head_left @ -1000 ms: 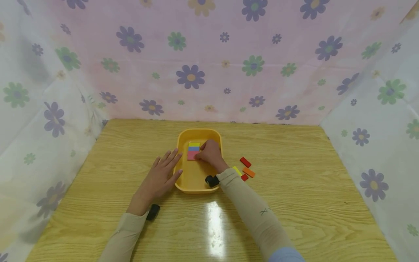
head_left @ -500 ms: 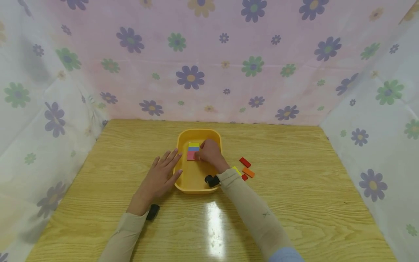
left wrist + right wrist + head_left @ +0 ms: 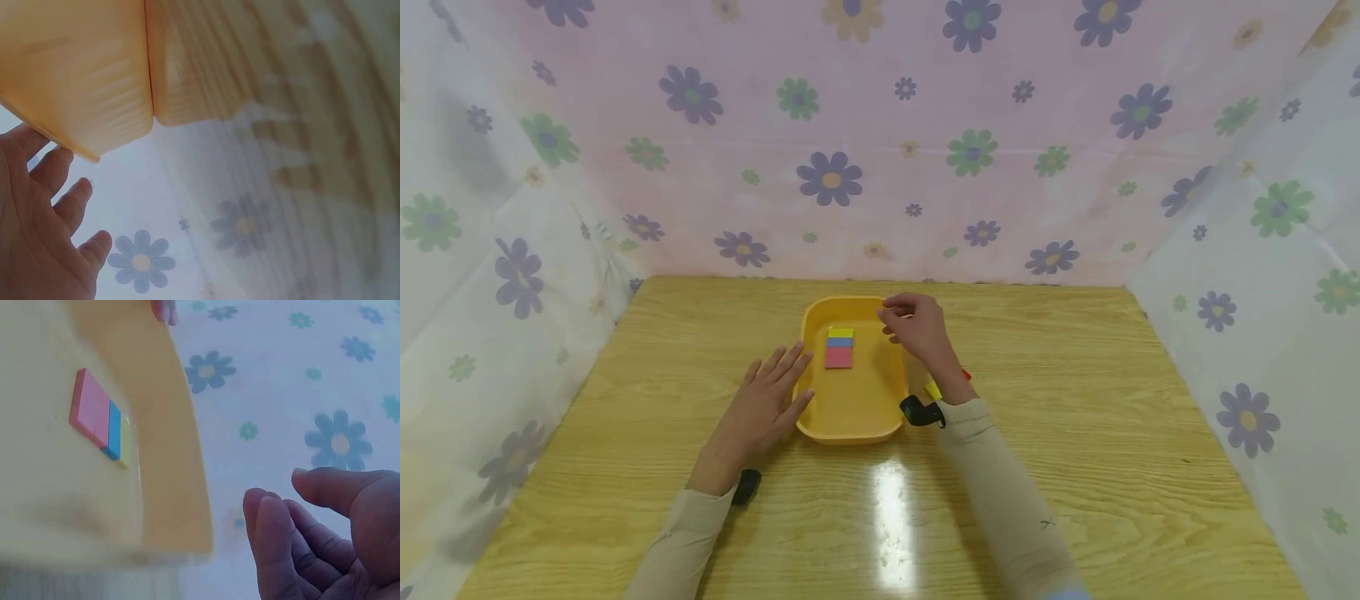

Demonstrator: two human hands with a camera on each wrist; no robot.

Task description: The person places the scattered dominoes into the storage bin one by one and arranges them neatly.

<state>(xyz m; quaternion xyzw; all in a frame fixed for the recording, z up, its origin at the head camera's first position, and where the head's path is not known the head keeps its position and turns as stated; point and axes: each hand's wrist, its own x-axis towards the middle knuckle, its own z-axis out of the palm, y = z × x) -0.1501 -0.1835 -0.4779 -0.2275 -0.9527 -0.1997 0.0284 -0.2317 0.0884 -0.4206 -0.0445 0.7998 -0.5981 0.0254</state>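
Right hand (image 3: 922, 330) near tray's right rim (image 3: 903, 371)

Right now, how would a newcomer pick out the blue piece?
On the wooden table sits a yellow-orange tray. Inside, left of centre in the head view, lies a short row of flat pieces. The blue piece is the thin middle band, between a yellow strip and a larger pink section: the only blue there.

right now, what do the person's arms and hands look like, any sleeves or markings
The left hand and right hand are ungloved. Beige sleeves reach the wrists, with a small black device at each. The right sleeve bears a dark x-like mark; blue fabric shows at the picture's bottom edge.
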